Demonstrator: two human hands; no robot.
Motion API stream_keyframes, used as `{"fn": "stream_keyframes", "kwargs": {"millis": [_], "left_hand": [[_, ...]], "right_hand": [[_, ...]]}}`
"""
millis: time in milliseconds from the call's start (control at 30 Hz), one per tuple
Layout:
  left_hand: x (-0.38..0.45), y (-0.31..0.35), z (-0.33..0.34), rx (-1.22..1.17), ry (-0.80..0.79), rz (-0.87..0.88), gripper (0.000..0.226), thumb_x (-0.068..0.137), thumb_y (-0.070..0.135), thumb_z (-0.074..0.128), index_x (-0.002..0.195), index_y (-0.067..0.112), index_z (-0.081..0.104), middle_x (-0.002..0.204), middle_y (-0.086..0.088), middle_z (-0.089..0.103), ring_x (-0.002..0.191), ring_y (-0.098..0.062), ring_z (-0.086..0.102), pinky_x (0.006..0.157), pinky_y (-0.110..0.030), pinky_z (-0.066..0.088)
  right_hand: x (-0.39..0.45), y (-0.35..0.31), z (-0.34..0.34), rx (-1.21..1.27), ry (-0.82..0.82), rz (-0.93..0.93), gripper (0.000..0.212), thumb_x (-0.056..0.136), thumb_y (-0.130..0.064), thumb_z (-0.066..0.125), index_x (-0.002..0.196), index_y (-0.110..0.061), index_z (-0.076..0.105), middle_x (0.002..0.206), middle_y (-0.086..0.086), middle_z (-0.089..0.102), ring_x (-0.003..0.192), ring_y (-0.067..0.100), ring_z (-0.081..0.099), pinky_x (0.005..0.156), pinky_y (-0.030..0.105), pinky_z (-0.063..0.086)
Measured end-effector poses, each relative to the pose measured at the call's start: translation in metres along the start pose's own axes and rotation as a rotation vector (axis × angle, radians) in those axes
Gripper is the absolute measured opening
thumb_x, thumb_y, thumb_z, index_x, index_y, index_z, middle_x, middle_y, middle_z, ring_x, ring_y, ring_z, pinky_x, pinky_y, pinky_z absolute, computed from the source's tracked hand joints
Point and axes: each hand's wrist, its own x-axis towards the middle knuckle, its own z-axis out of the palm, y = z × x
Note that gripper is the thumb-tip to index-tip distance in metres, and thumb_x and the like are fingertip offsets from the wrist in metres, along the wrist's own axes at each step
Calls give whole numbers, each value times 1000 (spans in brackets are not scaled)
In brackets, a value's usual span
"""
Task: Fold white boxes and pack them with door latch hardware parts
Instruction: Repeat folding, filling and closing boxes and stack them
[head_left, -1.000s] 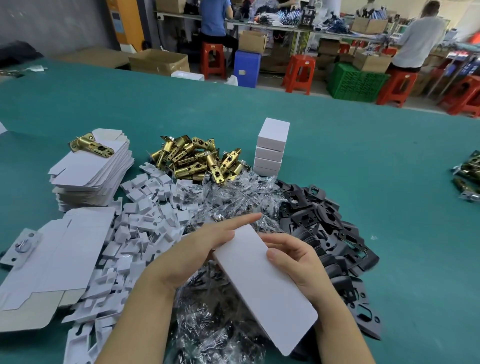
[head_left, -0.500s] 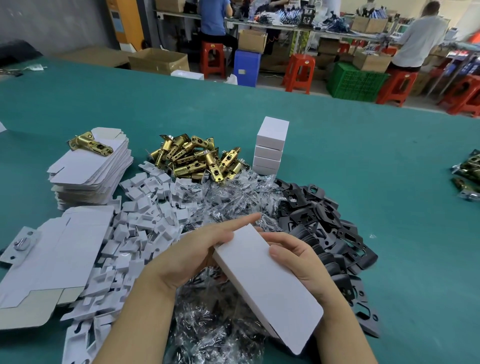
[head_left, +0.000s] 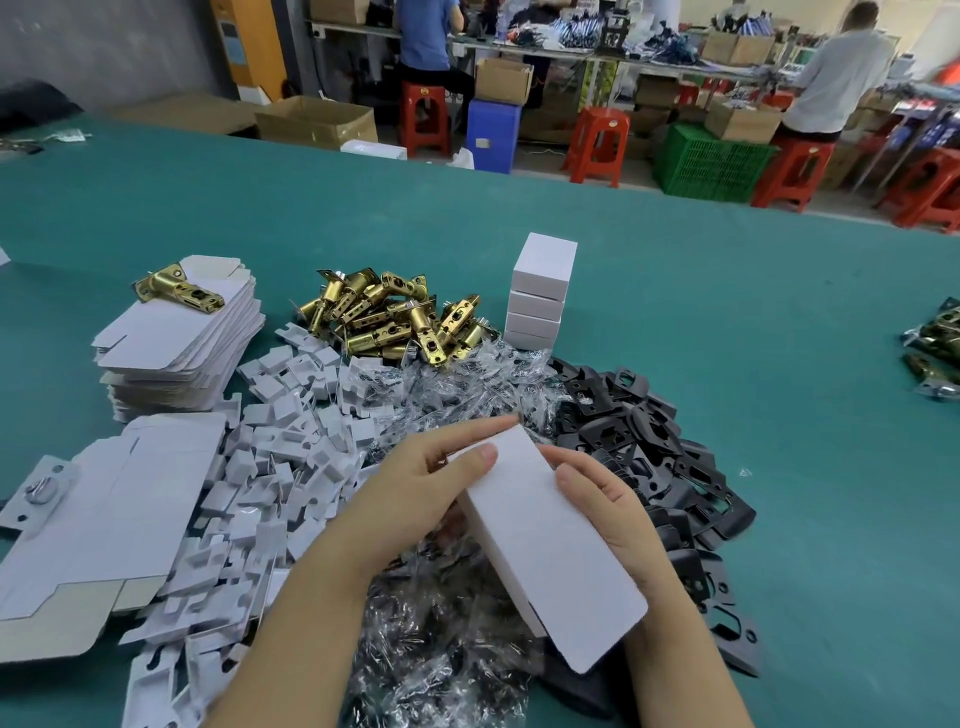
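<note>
Both hands are holding one white box (head_left: 545, 540) slantwise above the heap of clear plastic bags (head_left: 441, 639), probably so its far end can be closed in the air rather than on the clutter. The right hand (head_left: 605, 501) is gripping the box's right edge, thumb on the top face and fingers curled out of sight beneath, steadying it. The left hand (head_left: 426, 483) is curling round the far left corner, thumb pressing the top face and forefinger lying along the end; whether that end's flap is tucked I cannot tell.

Left of the left fingers, white card inserts (head_left: 270, 467) and flat box blanks (head_left: 176, 338) are lying within easy reach. Right of the right fingers, black strike plates (head_left: 649, 441) are piled. Beyond the fingertips, brass latches (head_left: 395, 322) are heaped, and farther off finished boxes (head_left: 540, 291) are standing stacked on the green table (head_left: 727, 338), likely clear of the working mess.
</note>
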Motion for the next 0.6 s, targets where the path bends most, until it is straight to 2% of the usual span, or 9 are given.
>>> {"fn": "stream_keyframes", "kwargs": {"millis": [67,133,233,300,367,467,500,567,600], "left_hand": [[-1,-1,-1,-102,20,-27,27,98,45,56,122,49,70,72,7,60,62,-22,52,46,-24,43],[0,0,-2,-231,19,-68,32,94,44,55,120,39,74,65,4,57,59,-24,49,41,-25,39],[2,3,-1,-323,48,-110,32,96,39,53,115,30,77,84,-23,64,70,-30,56,48,-27,42],[3,2,0,-348,88,-141,30,100,35,51,111,29,78,102,-29,68,76,-31,62,54,-32,45],[4,0,2,-354,90,-165,27,98,36,53,111,32,77,95,-24,70,75,-35,57,49,-31,46],[3,-1,6,-340,85,-198,29,90,47,57,109,37,75,77,-4,71,79,-36,56,59,-43,51],[3,0,8,-319,79,-195,29,90,52,56,108,40,75,71,0,71,76,-34,59,58,-41,52],[3,1,9,-202,81,-170,29,95,62,47,94,50,74,60,1,64,58,-21,59,47,-29,45],[2,3,8,-132,93,-158,36,94,68,41,84,52,72,57,2,59,50,-12,54,46,-27,41]], "right_hand": [[0,2,0,-87,16,-7,19,98,-28,64,109,-25,79,106,5,77,77,15,69,58,24,54],[-1,4,0,-65,-25,-17,23,97,-20,68,115,-30,77,120,2,75,87,15,72,63,25,56],[-2,11,0,-88,-198,-115,55,88,-11,77,137,-31,64,140,0,64,120,22,67,85,31,59],[-2,16,2,-140,-237,-189,66,85,-2,79,140,-33,60,143,2,63,131,20,60,94,27,55],[-2,16,5,-178,-188,-223,66,79,-9,83,135,-38,64,140,1,65,129,19,61,93,26,55],[-1,17,7,-162,-157,-248,57,74,-21,86,126,-36,69,129,3,69,118,19,67,87,29,57],[-1,17,7,-157,-143,-265,51,76,-21,85,123,-33,70,125,4,71,114,19,69,85,27,57],[0,18,9,-151,-94,-306,37,80,-26,83,116,-31,74,116,9,74,104,22,73,83,27,58],[1,18,9,-134,-52,-312,32,81,-30,83,112,-32,75,111,10,76,99,25,74,82,28,59]]}}
